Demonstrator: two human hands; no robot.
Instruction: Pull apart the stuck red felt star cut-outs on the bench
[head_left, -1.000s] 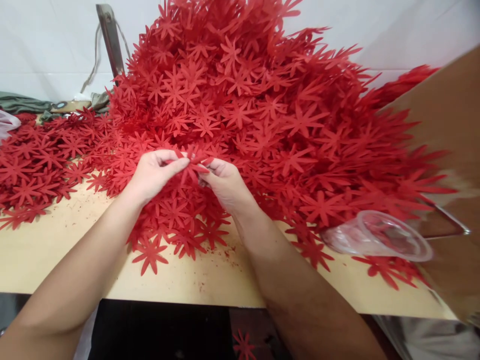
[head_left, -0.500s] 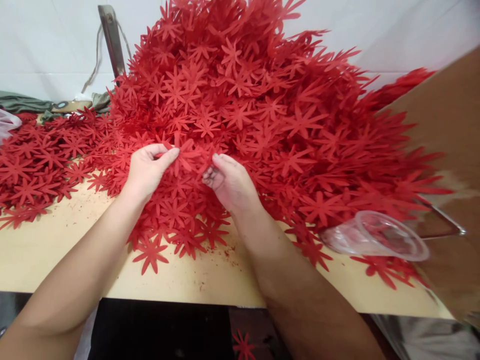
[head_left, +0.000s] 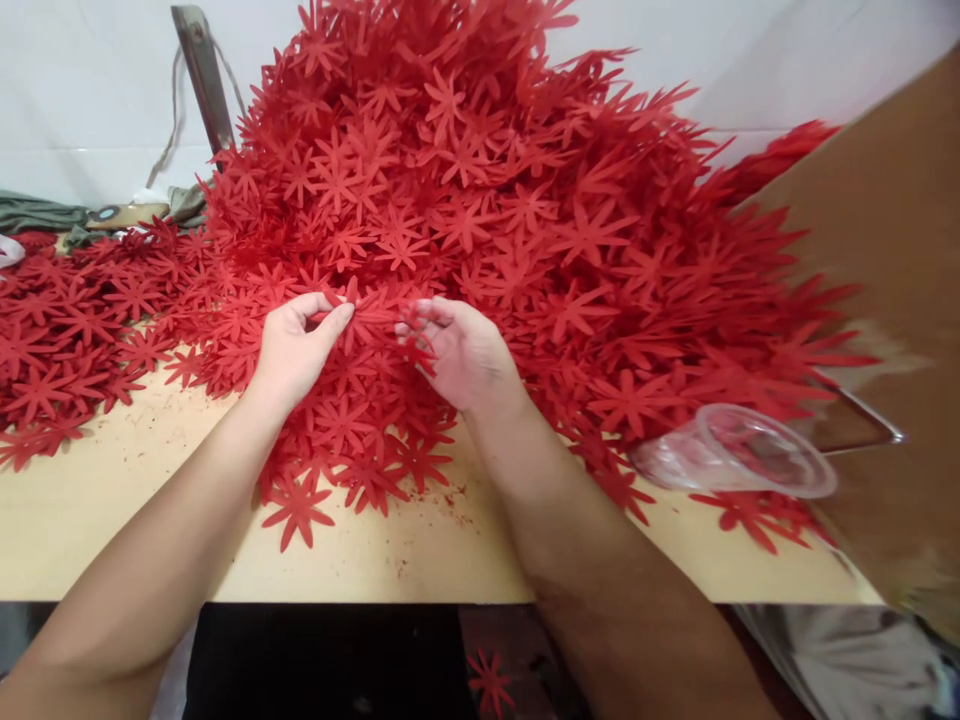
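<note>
A big heap of red flower-shaped cutouts covers the table. In front of it, my left hand pinches a red cutout between thumb and fingers. My right hand is just to the right, palm turned inward, with its fingers apart and blurred. A small red piece shows at its fingers; whether it is held or merely in front of them is unclear. One cutout lies flat near the front of the heap.
A clear plastic cup lies tipped at the right, beside a cardboard box. More red cutouts spread at the left. A metal bar stands behind them. Below the table edge is another cutout.
The fingers of my right hand have opened from a pinch by the cutout. My left hand keeps its pinch. The whole view has shifted slightly.
</note>
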